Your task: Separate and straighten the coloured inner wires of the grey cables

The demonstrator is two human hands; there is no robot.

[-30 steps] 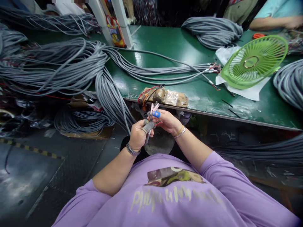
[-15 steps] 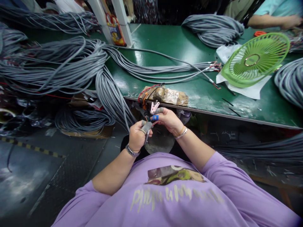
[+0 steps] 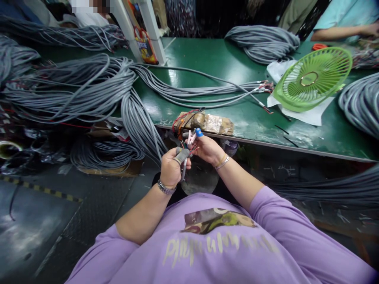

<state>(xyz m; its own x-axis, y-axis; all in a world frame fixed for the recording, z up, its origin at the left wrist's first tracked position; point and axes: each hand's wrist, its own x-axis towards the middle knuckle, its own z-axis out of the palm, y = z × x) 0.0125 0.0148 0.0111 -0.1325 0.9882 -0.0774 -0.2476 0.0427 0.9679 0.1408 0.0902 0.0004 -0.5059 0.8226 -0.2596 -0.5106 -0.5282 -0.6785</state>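
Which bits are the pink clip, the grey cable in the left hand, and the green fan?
Pink clip [image 3: 191, 137]: head view, on the middle of its body.
Held grey cable [image 3: 184, 172]: head view, on its grey sheath.
Green fan [image 3: 309, 79]: head view, on the round centre of its grille.

I note a long, glossy green workbench [image 3: 195, 55] with white upright posts [image 3: 155, 35]; dark grey floor [image 3: 97, 205] bears yellow-and-black striped tape [image 3: 41, 189].

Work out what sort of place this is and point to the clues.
Probably a cable workshop or factory: large bundles of grey cable are heaped on a long green workbench, and yellow-and-black striped tape runs across the floor.
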